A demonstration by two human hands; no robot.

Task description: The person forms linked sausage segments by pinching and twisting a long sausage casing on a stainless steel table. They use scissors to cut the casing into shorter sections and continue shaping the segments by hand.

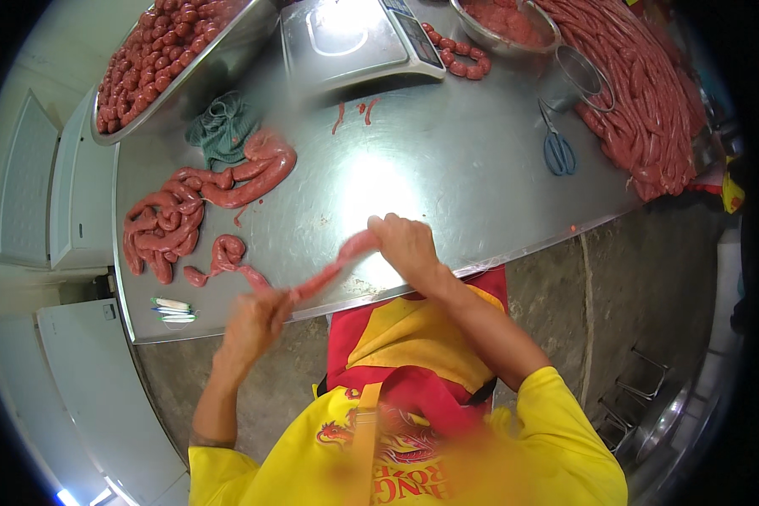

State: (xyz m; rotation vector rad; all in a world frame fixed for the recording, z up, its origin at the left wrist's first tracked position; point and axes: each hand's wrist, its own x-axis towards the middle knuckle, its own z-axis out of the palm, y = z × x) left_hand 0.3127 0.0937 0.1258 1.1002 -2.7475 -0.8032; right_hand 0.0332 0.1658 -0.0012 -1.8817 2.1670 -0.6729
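A raw sausage length (325,275) is stretched between my two hands over the near edge of the steel table. My left hand (259,320) is closed round it, a little blurred. Farther right, my right hand (406,247) grips its other end with curled fingers. From my left hand the sausage carries on to a loose coil (228,250) lying on the table. Behind that, a pile of thicker raw sausage links (164,221) rests at the left, with one fat curved piece (261,173) reaching toward the middle.
Around the steel table (447,169) stand a basin of small sausages (156,63), a green cloth (222,126), a scale (354,42), a meat bowl (552,34), a metal cup (569,80), blue-handled scissors (557,152) and a heap of long sausages (641,93). Several pens (173,309) lie near the left corner.
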